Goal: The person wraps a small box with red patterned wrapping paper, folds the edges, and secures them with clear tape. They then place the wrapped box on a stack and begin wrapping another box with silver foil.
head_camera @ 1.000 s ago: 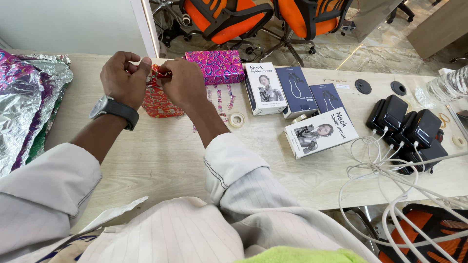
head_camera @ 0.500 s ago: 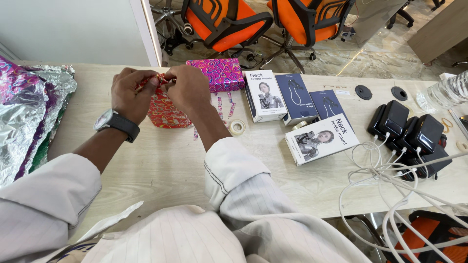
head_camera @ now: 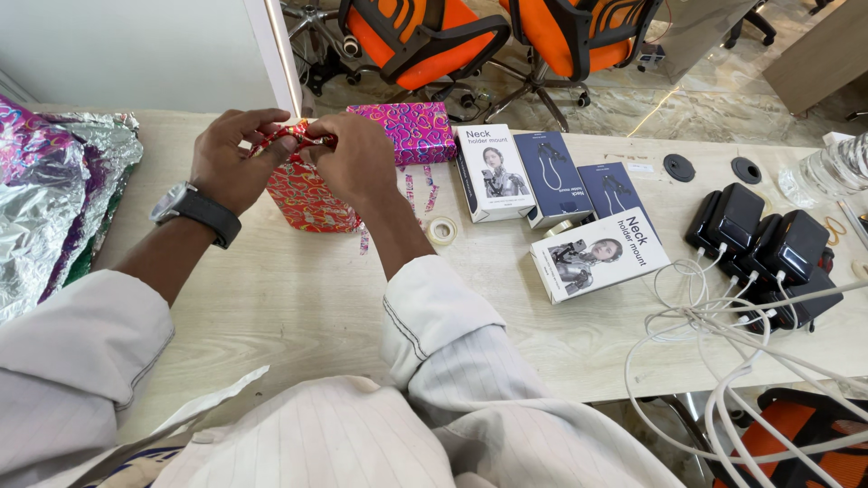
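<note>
- Left hand and right hand both up on the red packet, fingers pinched shut on its top edge.
- Packet stands on the table, partly wrapped in red patterned foil; its lower body shows between and below the two hands.
- Fingertips of the two hands nearly meet over the packet's top fold; exact grip under the right hand is hidden.
- Black watch on the left wrist, pale sleeves pushed up both forearms.
- Just beyond the right hand: pink wrapped box, lying flat, not touched.
- Below the right wrist: tape roll, with thin strips of pink foil between it and the pink box.
- Right of the right hand: white box, two dark blue boxes beside it, another white box lying nearer the person.
- Far right of the hands: cluster of black chargers with white cables trailing off the table edge.
- Far right corner: clear bottle.
- Left of the left hand: crumpled heap of silver and pink foil sheets, well apart from the packet.
- Beyond the table: orange chairs.
</note>
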